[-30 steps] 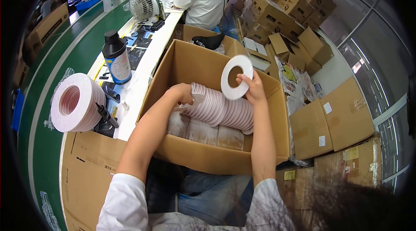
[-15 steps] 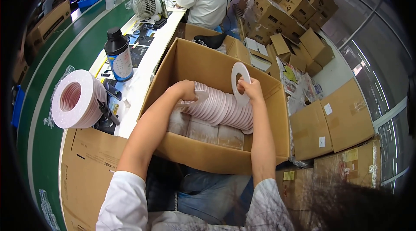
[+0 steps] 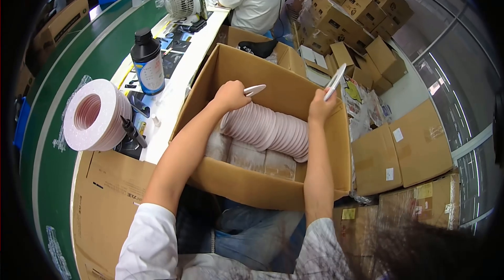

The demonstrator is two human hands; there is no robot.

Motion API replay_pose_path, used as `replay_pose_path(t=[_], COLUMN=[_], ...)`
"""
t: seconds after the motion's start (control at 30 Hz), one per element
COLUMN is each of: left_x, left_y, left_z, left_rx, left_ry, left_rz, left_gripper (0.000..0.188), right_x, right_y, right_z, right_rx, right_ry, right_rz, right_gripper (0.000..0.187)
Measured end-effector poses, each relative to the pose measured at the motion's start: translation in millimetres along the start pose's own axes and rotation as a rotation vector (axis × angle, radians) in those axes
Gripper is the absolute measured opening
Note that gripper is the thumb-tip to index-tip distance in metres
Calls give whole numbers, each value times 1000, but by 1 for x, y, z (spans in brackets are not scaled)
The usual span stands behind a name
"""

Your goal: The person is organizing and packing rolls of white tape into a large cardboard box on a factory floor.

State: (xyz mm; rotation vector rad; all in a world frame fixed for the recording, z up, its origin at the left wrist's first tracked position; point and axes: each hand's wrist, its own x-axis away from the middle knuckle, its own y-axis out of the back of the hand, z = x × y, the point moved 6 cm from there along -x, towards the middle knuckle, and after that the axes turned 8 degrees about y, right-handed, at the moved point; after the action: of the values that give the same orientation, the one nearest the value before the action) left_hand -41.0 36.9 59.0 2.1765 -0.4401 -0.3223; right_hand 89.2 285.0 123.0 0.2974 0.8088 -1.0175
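At the centre of the frame, the left hand point(image 3: 232, 96) is closed around a white ring point(image 3: 255, 90) that juts out to its right; the back of the hand hides most of the grip. Right of centre, the right hand point(image 3: 321, 106) pinches a second ring point(image 3: 336, 81) by its lower end, tilted and seen nearly edge-on; both are thin and flat, which probably makes a pinch at the rim the easy hold. Below and between the hands, a row of rings point(image 3: 268, 130) lies inside the open cardboard box point(image 3: 244, 190), standing on edge and leaning one on another, likely because packing them this way keeps each rim reachable from above. The row rests on or against wrapped bundles point(image 3: 247, 162), which seem to prop it up within the box. At the left of the frame, another stack of rings point(image 3: 75, 128) sits at the near end of the white bench point(image 3: 164, 141), its holes lined up, perhaps so that the pile stands steady. Just beside it is a black pen-like tool point(image 3: 134, 132), with a black bottle point(image 3: 148, 62) farther up the bench, seemingly set within reach of the left side.
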Motion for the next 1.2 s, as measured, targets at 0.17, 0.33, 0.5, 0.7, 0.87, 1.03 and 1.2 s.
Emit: replay_pose_path(t=[0.17,0.33,0.5,0.7,0.87,1.03,1.2], left_x=[0,-2,0,-4,-3,-9,-2], left_y=[5,13,4,2,-21,-14,-23], left_z=[-1,7,-4,-5,16,5,3], left_rx=[-138,29,-33,71,-55,10,-86], left_ry=[109,169,65,14,83,122,75], left_rz=[-22,-24,24,-35,134,180,231], left_gripper=[31,35,35,30,33,46,49], right_x=[85,21,48,44,12,82,9], right_y=[-74,-44,-59,-57,-50,-80,-33], right_z=[-36,-20,-23,-3,-1,-13,1], right_rx=[52,-208,44,96,-39,98,-104], right_ry=[-208,-126,-46,305,-70,-16,-78], right_rz=[1212,336,1057,912,501,1473,298], right_gripper=[4,17,7,11,10,5,9])
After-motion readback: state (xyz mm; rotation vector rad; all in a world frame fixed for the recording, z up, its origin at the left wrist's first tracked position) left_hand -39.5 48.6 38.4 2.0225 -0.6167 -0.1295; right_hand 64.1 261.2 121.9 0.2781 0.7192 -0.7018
